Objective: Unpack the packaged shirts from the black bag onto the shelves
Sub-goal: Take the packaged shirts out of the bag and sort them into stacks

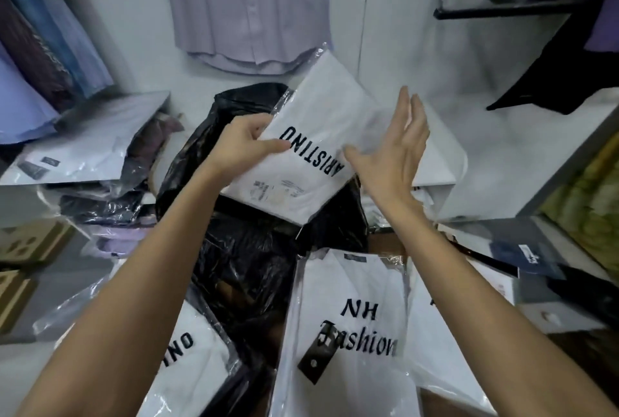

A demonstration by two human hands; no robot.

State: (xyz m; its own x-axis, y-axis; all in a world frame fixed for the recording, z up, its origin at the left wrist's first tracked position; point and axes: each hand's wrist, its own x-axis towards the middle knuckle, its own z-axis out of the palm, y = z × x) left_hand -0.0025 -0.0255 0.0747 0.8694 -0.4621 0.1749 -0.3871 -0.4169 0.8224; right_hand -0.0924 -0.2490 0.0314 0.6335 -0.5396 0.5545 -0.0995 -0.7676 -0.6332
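aristino pack (321, 135): white folded shirt in clear plastic, printed "aristino" in black capitals, read upside down from the camera; small printed label with a code near its lower edge, text too small to read. held tilted above the black bag (234, 249), its far corner pointing up toward the wall. left hand (248, 141) grips the pack's left edge, thumb lying on top beside the lettering, fingers curled beneath. right hand (395, 148) is released, fingers straight and spread, raised at the pack's right edge; whether it touches the plastic cannot be told. black bag: glossy, crumpled, mouth open, sitting between the forearms and under the held pack. nh fashion pack (348, 322): white shirt in clear plastic, printed "nh fashion" in dark letters, a dark hang tag over the print, lying in the foreground just right of the bag. second aristino pack (191, 359): lower left, only the letters "ino" showing past the left forearm. left shelf (83, 178): carries a wrapped white shirt with small dark tags, writing unreadable; dark and lilac wrapped shirts are stacked below it. lilac shirt (248, 7): hangs on the back wall. right shelf (569, 162): white surface at right, a dark garment draped at its upper edge.
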